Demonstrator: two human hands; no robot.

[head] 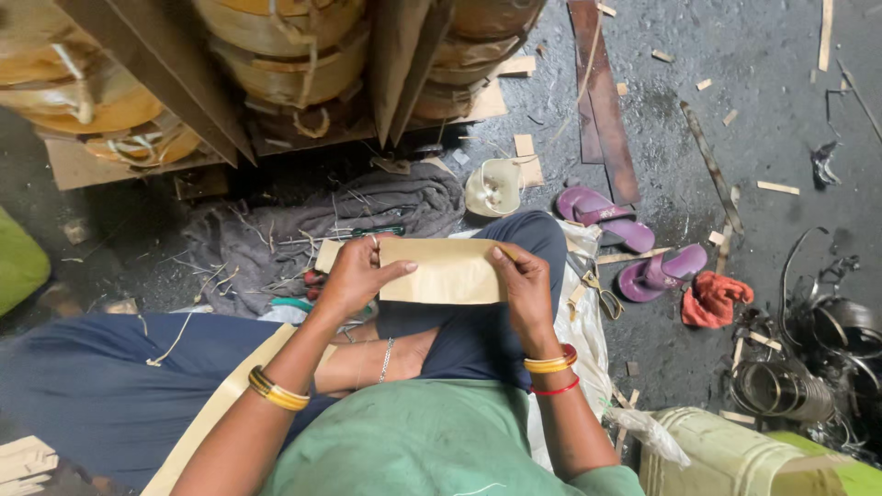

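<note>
Both forearms reach forward from the near edge and converge toward the middle. The left hand (354,276) is curled, thumb pointing right, fingers bent at the far side. The right hand (522,280) pinches with fingers folded down. The 2 hands sit level, near each other but apart.

A dark grey concrete floor (772,83) is seen, stained and strewn with small wood chips and thin strips. Along its top edge, stacks of bent wooden hoops (285,46) tied with cord are piled on flat boards, with dark planks leaned against them. A crumpled grey cloth (367,207) is spread below the stacks. A long brown board (602,101) is laid flat toward the top middle. Purple sandals (634,248) and an orange rag (717,298) are found at the right, and coiled metal bands (799,367) are heaped near the right edge. Soft, even light is cast.
</note>
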